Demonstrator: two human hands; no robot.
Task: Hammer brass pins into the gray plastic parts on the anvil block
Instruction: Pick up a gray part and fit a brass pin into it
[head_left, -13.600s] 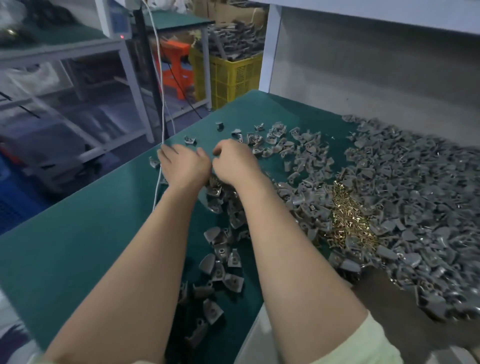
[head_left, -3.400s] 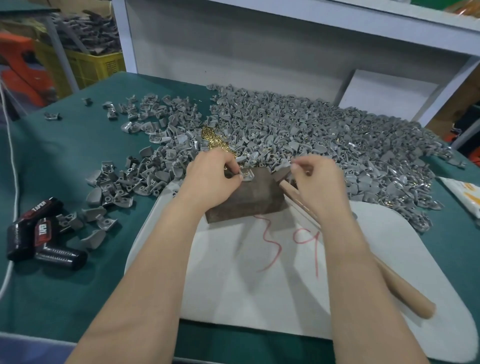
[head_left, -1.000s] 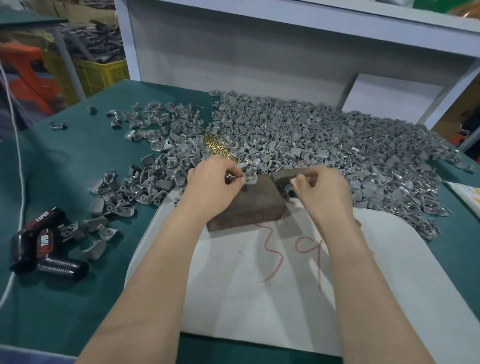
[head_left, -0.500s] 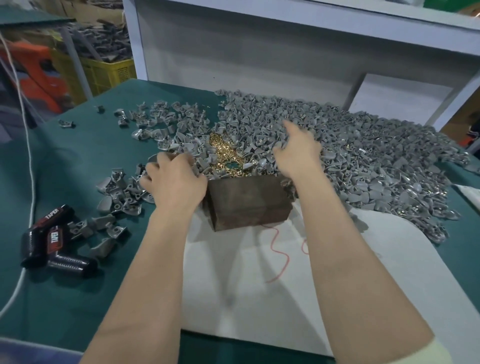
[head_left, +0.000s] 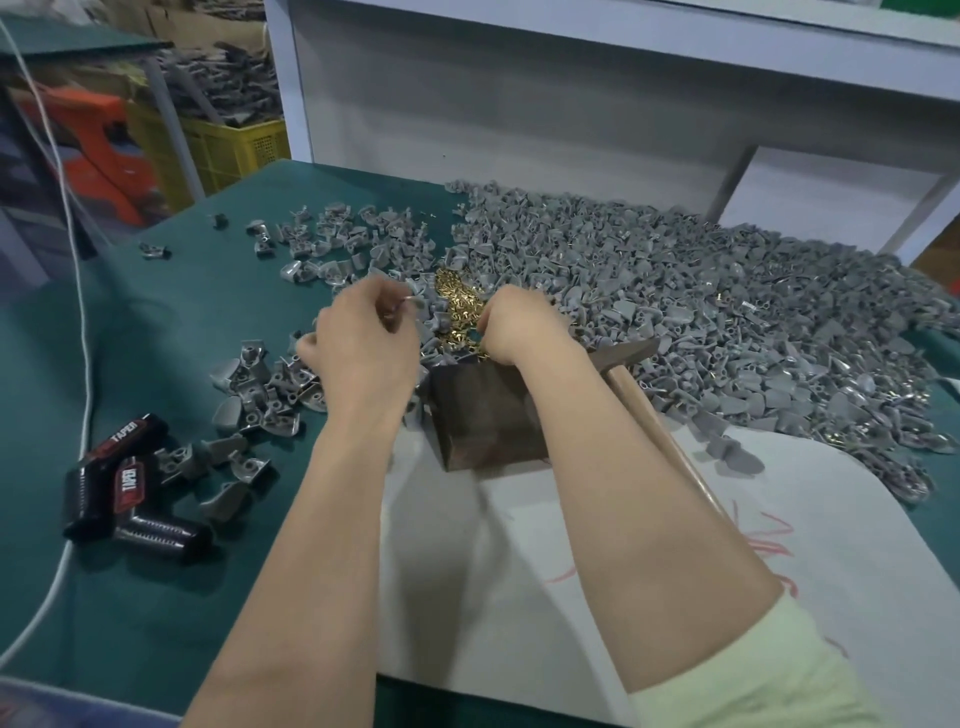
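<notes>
Head view: the left hand (head_left: 363, 353) hovers over the green table (head_left: 156, 338), fingers curled, pinching a small gray part (head_left: 409, 301) at its tips. The right hand (head_left: 519, 327) is curled with its fingertips down in the heap of brass pins (head_left: 454, 312); whether it has a pin pinched I cannot tell.

The anvil block (head_left: 483, 421) sits just near of both hands, between the wrists, on a white board (head_left: 597, 545). The hammer (head_left: 626, 353) lies touching the block's right side, head far and handle running near-right beside the right forearm, so the right hand is nearer to it.

Two black items (head_left: 119, 478) at near left read "TAPER". The red scrawl on the board is unreadable.
</notes>
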